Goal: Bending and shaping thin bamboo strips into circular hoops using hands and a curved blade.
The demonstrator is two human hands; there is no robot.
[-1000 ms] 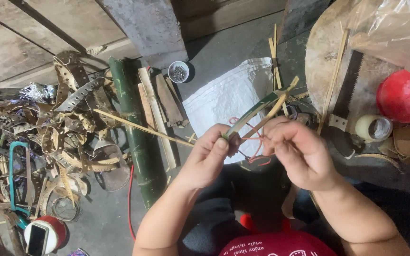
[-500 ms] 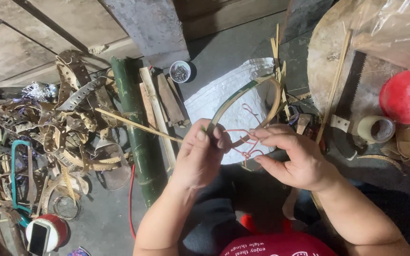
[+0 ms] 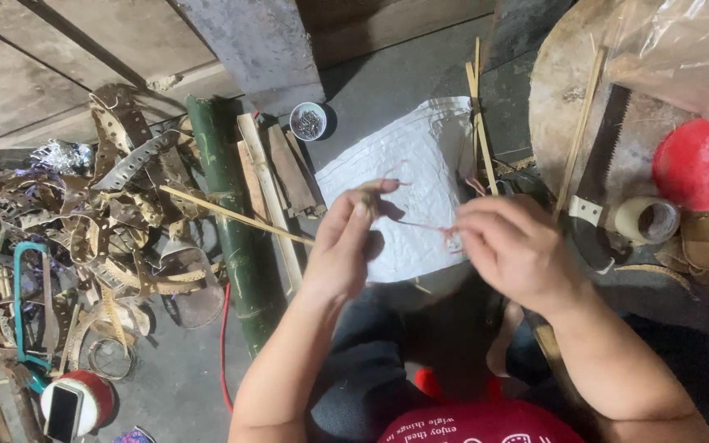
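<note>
My left hand (image 3: 346, 242) pinches the end of a thin bamboo strip (image 3: 368, 193) between thumb and fingertips, over a white sack (image 3: 420, 160) spread on the floor. A thin reddish string (image 3: 420, 224) runs from that pinch across to my right hand (image 3: 514, 250), whose fingers are curled shut around the string's other end. The two hands are a hand's width apart. Most of the strip is hidden behind my hands and blurred.
A green bamboo pole (image 3: 227, 221) and split slats (image 3: 268, 189) lie left of the sack. Perforated strip scraps (image 3: 116, 213) pile at far left. A small tin of nails (image 3: 308, 121), a wooden block (image 3: 568, 107) with a saw (image 3: 592, 197), a tape roll (image 3: 648, 220) and a red lid (image 3: 699, 164) surround me.
The bent bamboo loop that arched above my hands is no longer raised. My hands have drawn apart, with the string now stretched between them.
</note>
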